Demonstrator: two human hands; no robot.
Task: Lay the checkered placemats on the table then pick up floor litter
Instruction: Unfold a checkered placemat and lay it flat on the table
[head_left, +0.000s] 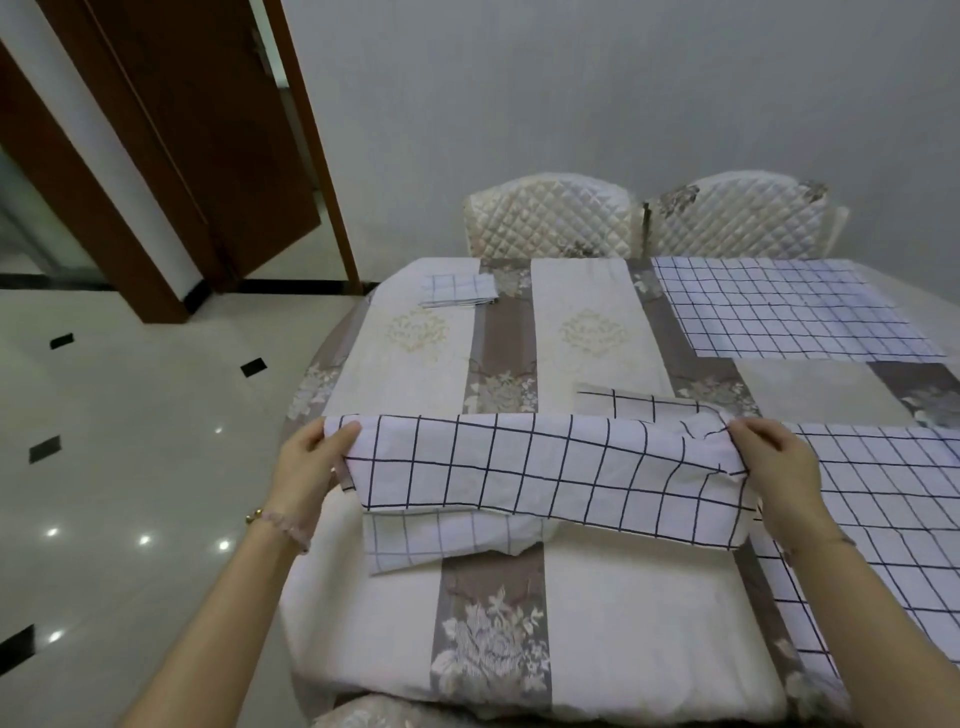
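A white placemat with a dark grid (545, 473) is stretched between my two hands just above the near left part of the table (597, 649). My left hand (311, 462) pinches its left corner and my right hand (779, 467) grips its right corner. The cloth hangs partly folded, its lower edge resting on the tablecloth. Two more checkered placemats lie flat: one at the far right (789, 312) and one at the near right (893, 519). A small folded checkered placemat (457, 289) sits at the far left corner.
The table wears a cream and brown floral cloth. Two quilted chair backs (550, 218) (743, 218) stand against the far wall. A glossy tiled floor (130, 467) with small black insets lies to the left, with brown doors (208, 130) beyond.
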